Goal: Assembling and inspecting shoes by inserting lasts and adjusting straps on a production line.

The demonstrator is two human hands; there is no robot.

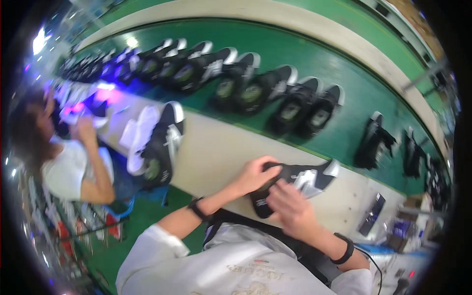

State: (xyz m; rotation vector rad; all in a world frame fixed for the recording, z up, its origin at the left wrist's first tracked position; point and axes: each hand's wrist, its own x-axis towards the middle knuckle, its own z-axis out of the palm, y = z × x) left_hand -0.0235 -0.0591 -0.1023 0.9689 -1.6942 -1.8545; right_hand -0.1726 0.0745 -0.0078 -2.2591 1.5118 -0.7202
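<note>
A black shoe upper (pixel 314 179) with white side markings and a white tip lies over the pale worktable in front of me, its tip pointing right. My left hand (pixel 258 173) is closed around the top edge of the shoe near its opening, thumb along the upper side. Over the shoe's near side is my right hand (pixel 295 206), blurred, with its fingers stretched out toward the opening. Whether those fingertips press on the shoe is hard to make out. Both wrists wear dark bands.
Several similar black shoes (pixel 268 91) line the green belt (pixel 339 142) beyond the worktable (pixel 216 142). At left sits a co-worker (pixel 73 167) beside another black shoe (pixel 164 145) and white insole-shaped pieces (pixel 140 137). A dark flat strip (pixel 372 214) and a cluttered box (pixel 405 226) are at right.
</note>
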